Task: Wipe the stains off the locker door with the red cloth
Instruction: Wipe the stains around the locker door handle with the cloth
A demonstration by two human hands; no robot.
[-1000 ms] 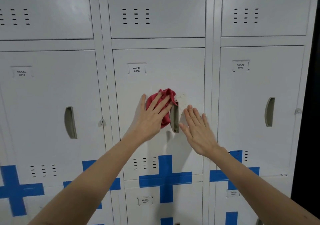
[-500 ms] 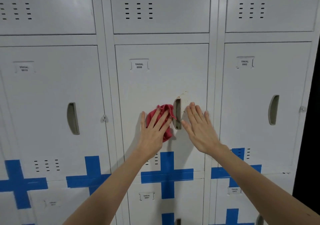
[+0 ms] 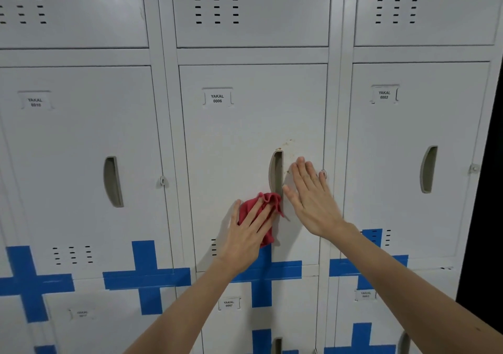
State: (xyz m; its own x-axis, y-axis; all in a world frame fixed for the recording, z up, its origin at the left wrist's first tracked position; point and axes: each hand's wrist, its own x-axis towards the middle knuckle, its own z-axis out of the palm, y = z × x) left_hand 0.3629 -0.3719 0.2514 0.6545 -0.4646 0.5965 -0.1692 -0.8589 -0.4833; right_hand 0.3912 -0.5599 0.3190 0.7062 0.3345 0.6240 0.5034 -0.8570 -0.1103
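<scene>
The white locker door [image 3: 239, 136] labelled YAKAL 0006 fills the middle of the view. Brownish stains [image 3: 288, 144] sit just above and right of its recessed handle [image 3: 276, 174]. My left hand [image 3: 246, 238] presses the crumpled red cloth [image 3: 258, 209] flat against the door, below and left of the handle. My right hand [image 3: 310, 198] lies flat on the door to the right of the handle, fingers spread, holding nothing.
Matching locker doors stand to the left [image 3: 81, 149] and right [image 3: 413, 149], each with a handle. Blue tape crosses [image 3: 147, 274] mark the lower edges. A dark gap [image 3: 487, 190] runs past the lockers' right side.
My left hand has slid the red cloth downward from beside the top of the handle to below it. My right hand has stayed flat by the handle.
</scene>
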